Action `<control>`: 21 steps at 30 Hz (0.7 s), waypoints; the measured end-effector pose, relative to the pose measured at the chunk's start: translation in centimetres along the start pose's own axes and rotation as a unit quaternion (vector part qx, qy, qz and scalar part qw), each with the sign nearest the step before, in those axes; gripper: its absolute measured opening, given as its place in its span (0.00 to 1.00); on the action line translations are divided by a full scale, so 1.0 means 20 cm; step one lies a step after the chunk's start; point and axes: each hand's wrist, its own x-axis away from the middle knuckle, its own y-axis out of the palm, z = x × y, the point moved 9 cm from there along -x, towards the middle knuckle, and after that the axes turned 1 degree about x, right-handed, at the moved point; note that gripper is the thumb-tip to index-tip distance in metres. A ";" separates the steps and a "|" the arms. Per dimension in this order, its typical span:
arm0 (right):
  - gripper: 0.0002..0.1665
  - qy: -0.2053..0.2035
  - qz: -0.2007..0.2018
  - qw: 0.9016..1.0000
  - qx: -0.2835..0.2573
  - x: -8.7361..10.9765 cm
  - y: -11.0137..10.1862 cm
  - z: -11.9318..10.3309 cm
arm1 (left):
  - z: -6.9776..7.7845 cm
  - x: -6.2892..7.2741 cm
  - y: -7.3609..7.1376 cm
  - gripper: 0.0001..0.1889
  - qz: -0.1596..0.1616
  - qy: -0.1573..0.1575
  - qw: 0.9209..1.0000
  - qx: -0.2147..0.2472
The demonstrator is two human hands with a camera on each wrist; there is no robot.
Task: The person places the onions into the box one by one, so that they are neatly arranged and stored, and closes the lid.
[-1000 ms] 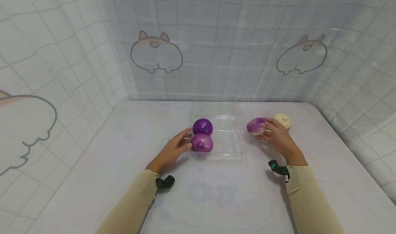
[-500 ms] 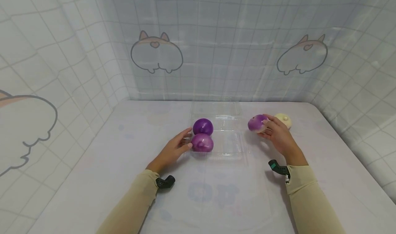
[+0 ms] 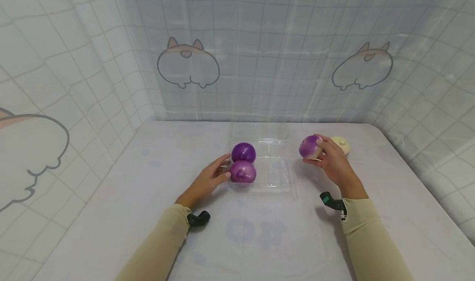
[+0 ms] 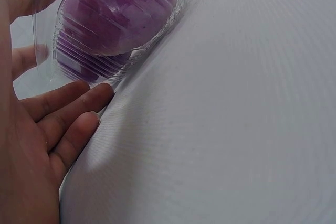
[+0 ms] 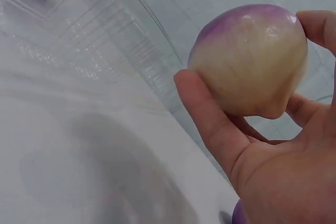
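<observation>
My right hand [image 3: 335,165] holds a glossy purple-and-cream turnip [image 3: 310,147] above the table, right of a clear plastic box [image 3: 272,171]. The right wrist view shows this turnip [image 5: 249,59] with its cream, nubbed end towards the camera, fingers and thumb around it. Two purple turnips, a darker far one [image 3: 243,152] and a lighter near one [image 3: 243,172], sit in the box's left half. My left hand [image 3: 208,180] touches the box's left side with fingers spread and fairly straight. In the left wrist view, the ribbed plastic wall [image 4: 89,59] lies by its fingertips.
A pale cream turnip [image 3: 342,144] rests on the table behind my right hand, partly hidden by it. The box's clear lid [image 3: 258,130] lies open towards the back. A white cloth covers the table [image 3: 259,239]; grid-patterned curtains [image 3: 274,66] rise around it.
My right hand has raised the turnip a little and tilted it, showing more of its cream part. The left hand, the box and the two turnips in it stay in place.
</observation>
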 end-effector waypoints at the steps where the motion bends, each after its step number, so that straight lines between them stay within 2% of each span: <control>1: 0.35 0.000 -0.001 1.000 0.002 0.00 0.00 0.00 | 0.00 0.00 0.00 0.34 0.000 -0.002 1.000 0.000; 7: 0.41 -0.010 -0.013 1.000 0.014 0.00 0.03 -0.02 | -0.01 0.00 0.00 0.34 -0.002 -0.006 1.000 0.000; 15: 0.39 -0.048 -0.018 0.998 0.047 0.01 0.07 -0.08 | -0.01 0.00 0.00 0.34 -0.001 -0.005 1.000 0.002; 18: 0.38 -0.044 -0.018 0.998 0.040 0.01 0.09 -0.08 | 0.00 0.00 0.00 0.34 -0.001 -0.003 1.000 0.002; 21: 0.34 -0.029 -0.018 0.999 0.008 0.01 0.09 -0.08 | 0.00 0.01 0.00 0.34 -0.001 -0.003 1.000 0.001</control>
